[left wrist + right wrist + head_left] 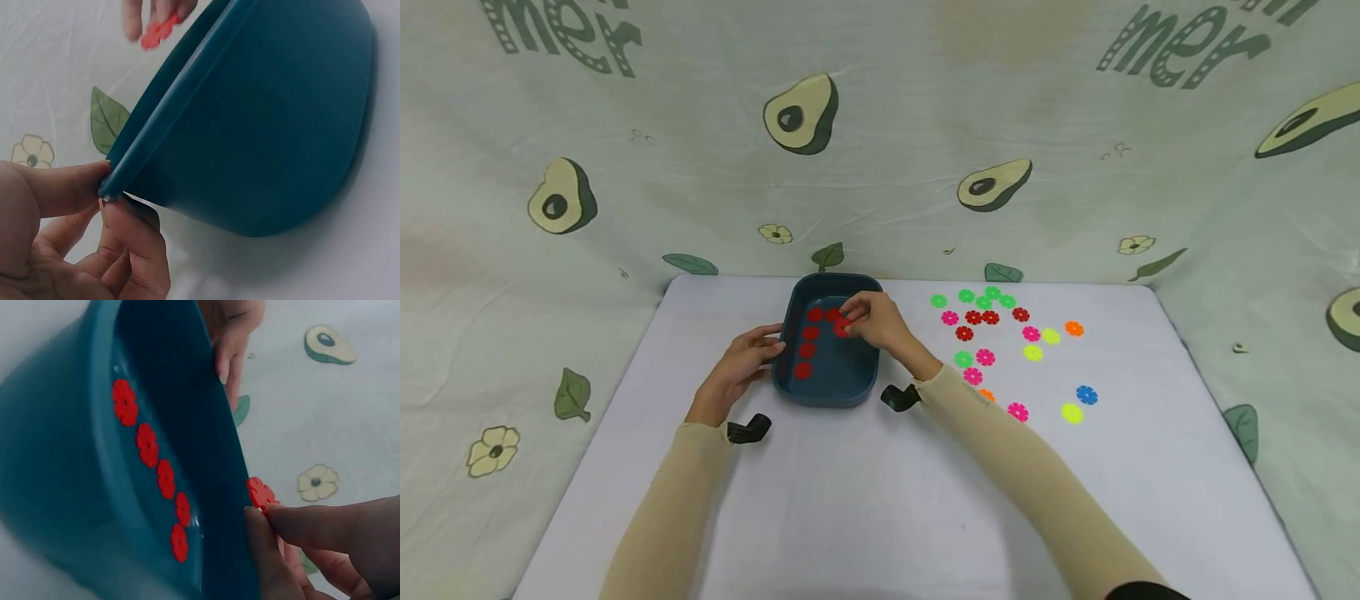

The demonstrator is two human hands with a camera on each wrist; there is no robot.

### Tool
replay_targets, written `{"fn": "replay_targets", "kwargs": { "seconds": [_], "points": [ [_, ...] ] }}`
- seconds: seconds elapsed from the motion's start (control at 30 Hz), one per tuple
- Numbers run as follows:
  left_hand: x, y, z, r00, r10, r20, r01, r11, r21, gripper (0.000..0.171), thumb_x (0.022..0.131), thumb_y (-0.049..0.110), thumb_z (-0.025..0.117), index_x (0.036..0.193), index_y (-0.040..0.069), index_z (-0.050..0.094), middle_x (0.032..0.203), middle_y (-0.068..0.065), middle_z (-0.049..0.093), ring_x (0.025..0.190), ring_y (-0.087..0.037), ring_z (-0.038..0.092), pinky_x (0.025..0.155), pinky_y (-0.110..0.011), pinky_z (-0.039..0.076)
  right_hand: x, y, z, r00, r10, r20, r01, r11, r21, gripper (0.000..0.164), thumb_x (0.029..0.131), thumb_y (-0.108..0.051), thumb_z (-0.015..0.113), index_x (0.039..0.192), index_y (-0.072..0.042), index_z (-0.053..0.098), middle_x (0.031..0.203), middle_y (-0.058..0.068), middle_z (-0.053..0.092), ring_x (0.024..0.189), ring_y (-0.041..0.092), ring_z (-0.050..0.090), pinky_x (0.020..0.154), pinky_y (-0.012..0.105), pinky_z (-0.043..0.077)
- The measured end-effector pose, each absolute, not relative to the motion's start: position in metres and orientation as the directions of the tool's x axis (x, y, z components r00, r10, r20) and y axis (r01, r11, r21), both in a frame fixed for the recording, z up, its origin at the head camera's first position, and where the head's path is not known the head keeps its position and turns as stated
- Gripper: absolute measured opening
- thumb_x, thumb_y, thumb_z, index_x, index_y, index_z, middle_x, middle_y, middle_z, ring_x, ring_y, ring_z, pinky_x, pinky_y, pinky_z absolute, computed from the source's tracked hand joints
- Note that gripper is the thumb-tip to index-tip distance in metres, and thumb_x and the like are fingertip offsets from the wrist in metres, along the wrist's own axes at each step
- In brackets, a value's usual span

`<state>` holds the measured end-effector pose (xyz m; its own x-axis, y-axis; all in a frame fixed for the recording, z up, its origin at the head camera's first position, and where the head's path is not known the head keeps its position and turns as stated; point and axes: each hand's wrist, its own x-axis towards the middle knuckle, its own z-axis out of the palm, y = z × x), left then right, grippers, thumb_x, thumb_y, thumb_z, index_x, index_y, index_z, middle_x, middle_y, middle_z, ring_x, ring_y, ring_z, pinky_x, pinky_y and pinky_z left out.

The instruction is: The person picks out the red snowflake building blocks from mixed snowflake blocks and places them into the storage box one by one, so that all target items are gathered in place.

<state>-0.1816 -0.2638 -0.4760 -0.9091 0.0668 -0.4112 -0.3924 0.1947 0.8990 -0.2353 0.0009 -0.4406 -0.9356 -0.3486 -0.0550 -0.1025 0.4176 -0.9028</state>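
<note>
A dark teal plastic tub stands near the back of the table. My left hand pinches its left rim, thumb on one side and fingers on the other in the left wrist view. Several red notched discs lie in a curved row on the tub's floor. Over the inside of the tub, my right hand pinches one more red notched disc between thumb and finger. That held disc shows above the rim in the left wrist view.
Loose notched discs lie right of the tub: green, dark red, pink, yellow, orange and blue. My right forearm passes in front of some. A printed cloth hangs behind the white table.
</note>
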Motion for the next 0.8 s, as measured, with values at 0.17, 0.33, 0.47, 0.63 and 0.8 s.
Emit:
{"fn": "replay_targets", "kwargs": {
  "seconds": [0.17, 0.33, 0.47, 0.63, 0.8],
  "points": [
    [-0.183, -0.262, -0.476, -0.906, 0.06, -0.418, -0.401, 0.188, 0.896, 0.057, 0.111, 0.019, 0.058, 0.164, 0.011, 0.039, 0.139, -0.011, 0.052, 0.111, -0.016, 0.06, 0.087, -0.029, 0.05, -0.244, -0.017, -0.445, -0.935, -0.335, -0.115, -0.063, 0.477, -0.876, 0.029, 0.087, 0.011, 0.076, 0.114, 0.0, 0.075, 0.1, 0.015, 0.073, 0.093, 0.029, 0.07, 0.078, 0.033, 0.057],
    [-0.182, -0.262, -0.474, -0.907, 0.059, -0.418, -0.403, 0.175, 0.898, 0.057, 0.11, 0.019, 0.059, 0.164, 0.011, 0.039, 0.132, -0.006, 0.054, 0.108, -0.015, 0.059, 0.084, -0.028, 0.049, -0.253, -0.032, -0.45, -0.938, -0.3, -0.171, -0.01, 0.518, -0.856, 0.027, 0.086, 0.011, 0.078, 0.11, 0.0, 0.076, 0.088, 0.008, 0.069, 0.085, 0.025, 0.069, 0.072, 0.028, 0.055],
    [-0.182, -0.26, -0.472, -0.905, 0.061, -0.42, -0.406, 0.166, 0.899, 0.058, 0.11, 0.018, 0.059, 0.164, 0.01, 0.039, 0.133, -0.007, 0.053, 0.109, -0.016, 0.059, 0.083, -0.029, 0.049, -0.258, -0.041, -0.454, -0.942, -0.255, -0.217, 0.025, 0.592, -0.805, 0.024, 0.086, 0.011, 0.078, 0.107, -0.001, 0.078, 0.082, 0.005, 0.068, 0.075, 0.019, 0.067, 0.066, 0.023, 0.051],
    [-0.182, -0.26, -0.473, -0.907, 0.06, -0.418, -0.404, 0.166, 0.9, 0.057, 0.11, 0.017, 0.059, 0.164, 0.01, 0.039, 0.133, -0.008, 0.054, 0.112, -0.019, 0.058, 0.084, -0.03, 0.048, -0.265, -0.048, -0.458, -0.935, -0.218, -0.278, 0.075, 0.648, -0.758, 0.025, 0.089, 0.012, 0.072, 0.108, -0.002, 0.079, 0.089, 0.01, 0.074, 0.068, 0.015, 0.066, 0.065, 0.023, 0.051],
    [-0.182, -0.261, -0.474, -0.906, 0.055, -0.42, -0.407, 0.163, 0.899, 0.057, 0.11, 0.016, 0.058, 0.163, 0.01, 0.04, 0.131, -0.007, 0.054, 0.11, -0.019, 0.058, 0.083, -0.03, 0.047, -0.27, -0.05, -0.46, -0.935, -0.2, -0.293, 0.089, 0.668, -0.739, 0.027, 0.085, 0.013, 0.075, 0.107, -0.002, 0.079, 0.106, 0.017, 0.075, 0.076, 0.021, 0.071, 0.069, 0.027, 0.057]
  ]
}}
